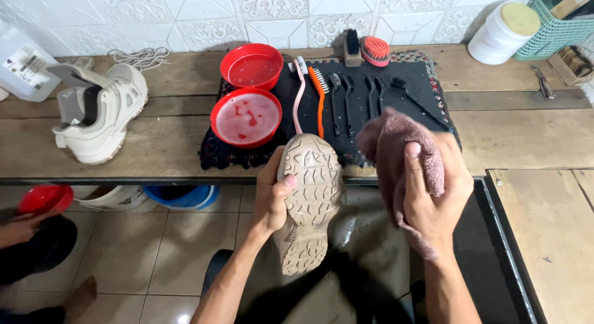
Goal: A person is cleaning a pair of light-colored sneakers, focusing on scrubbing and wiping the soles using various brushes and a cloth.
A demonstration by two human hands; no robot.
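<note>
My left hand [270, 200] grips a beige sneaker [307, 200] from its left side, sole turned up toward me, toe pointing to the bench. My right hand [433, 197] holds a bunched mauve cloth [396, 141] just right of the shoe, a small gap between them. Both hang in front of the wooden bench [167, 144], over a dark wet surface.
A black mat [421, 83] carries two red bowls [246, 117] and several brushes [318, 95]. A second white sneaker [102, 114] stands at left beside a clear jug [21, 67]. A white tub [504, 30] and teal basket [554, 27] sit far right. Another person's hand holds a red bowl [44, 199] at lower left.
</note>
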